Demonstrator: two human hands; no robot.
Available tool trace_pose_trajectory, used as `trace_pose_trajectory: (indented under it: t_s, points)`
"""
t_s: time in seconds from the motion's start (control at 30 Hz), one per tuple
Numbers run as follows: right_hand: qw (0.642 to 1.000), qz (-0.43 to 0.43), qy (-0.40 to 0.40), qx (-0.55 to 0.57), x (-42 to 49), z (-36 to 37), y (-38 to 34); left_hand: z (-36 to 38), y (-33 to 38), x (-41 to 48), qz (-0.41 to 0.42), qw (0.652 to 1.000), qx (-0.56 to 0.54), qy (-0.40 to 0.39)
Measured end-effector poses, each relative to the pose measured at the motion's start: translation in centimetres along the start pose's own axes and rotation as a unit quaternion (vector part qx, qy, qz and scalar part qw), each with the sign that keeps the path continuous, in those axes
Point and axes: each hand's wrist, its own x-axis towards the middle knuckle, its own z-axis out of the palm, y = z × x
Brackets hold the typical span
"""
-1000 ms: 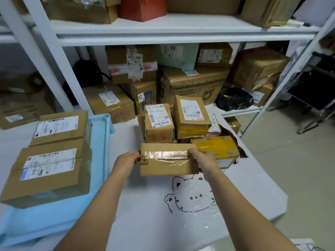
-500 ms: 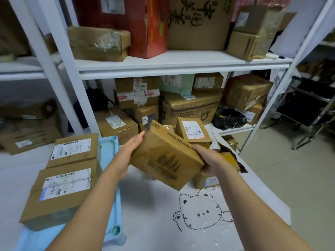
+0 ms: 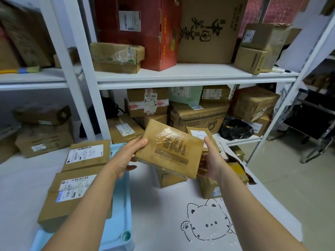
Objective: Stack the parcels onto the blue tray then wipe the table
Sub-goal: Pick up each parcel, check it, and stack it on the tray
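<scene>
I hold a brown taped parcel in the air above the table, tilted, its printed face toward me. My left hand grips its left edge and my right hand grips its right edge. Left of it the blue tray carries two labelled brown parcels: a near one and a far one. More parcels stand on the white table cover behind and under the held one, among them a small brown box and a yellow-taped one.
A white shelving rack packed with cartons stands right behind the table. A black bag lies on its lower shelf. A cat drawing marks the cover. The table's right edge drops to a grey floor, with a dark chair beyond.
Both hands lifted the taped parcel off the table and turned it over in the air, carrying it slightly left. The camera tilted up, showing more of the shelves.
</scene>
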Motion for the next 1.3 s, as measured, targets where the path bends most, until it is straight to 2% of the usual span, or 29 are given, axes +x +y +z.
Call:
trace_pose_trajectory:
  t_s: [0.2,0.4,0.57,0.7,0.87,1.03,1.2,1.3]
  points:
    - [0.998,-0.014,-0.046,-0.05,-0.9,0.8,-0.6,0.1,-0.7,0.4,-0.066,0.996,-0.053,0.037]
    - [0.998,-0.019,-0.054,-0.033,-0.4,0.7,-0.4,-0.1,-0.7,0.5,-0.074,0.993,-0.075,0.049]
    - [0.995,0.038,-0.081,0.041,-0.3,0.8,0.1,-0.2,-0.4,0.9,0.004,0.992,-0.122,0.039]
    - [0.98,0.082,-0.154,0.099,0.3,1.1,1.2,-0.1,-0.3,1.3,0.069,0.979,-0.19,0.033]
    - [0.945,0.134,-0.273,0.117,0.5,2.2,1.9,1.1,0.0,1.6,0.093,0.98,-0.166,-0.065]
    - [0.921,0.134,-0.345,0.118,0.3,4.0,2.1,2.6,-0.2,2.4,0.103,0.976,-0.182,-0.066]
    - [0.929,0.111,-0.34,0.094,-0.3,5.6,1.6,2.8,-1.1,2.8,0.081,0.974,-0.21,-0.018]
    - [0.953,0.102,-0.285,0.031,-0.3,5.8,1.3,3.0,-0.7,2.6,0.028,0.971,-0.235,0.017]
